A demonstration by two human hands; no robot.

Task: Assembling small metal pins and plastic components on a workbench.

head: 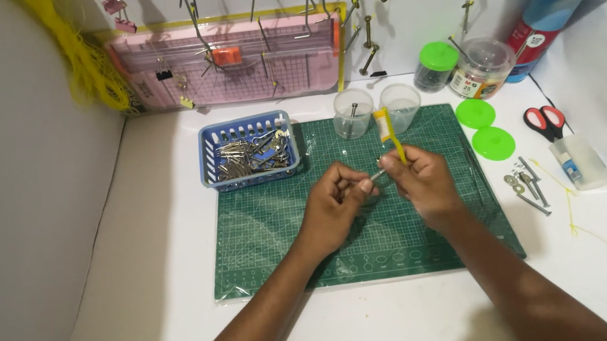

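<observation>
1. Step in hand: a small metal bolt [375,176] is judged to be under cleaning with a yellow-handled toothbrush [388,133] above the middle of the green gridded cutting mat [272,230].
2. Left hand [336,207]: it is closed at the fingertips on the near end of the small metal bolt, which points toward 2 o'clock from the hand.
3. Right hand [424,181]: it is curled round the lower handle of the yellow-handled toothbrush; the bristled head stands up at 11 o'clock from the hand, above and apart from the bolt.
4. Relation: the bolt lies between the two hands, its far end just beside the right fingers; whether it is touched by them cannot be told.
5. Next move, as judged: the bristles would need to be lowered onto the bolt while the left pinch is kept steady.
6. Surroundings: a blue slotted plastic basket of metal parts [248,151] lies at 10 o'clock on the white worktop [155,239], two clear plastic cups [376,109] at 12 o'clock, loose bolts and washers [527,182] at 3 o'clock.
</observation>
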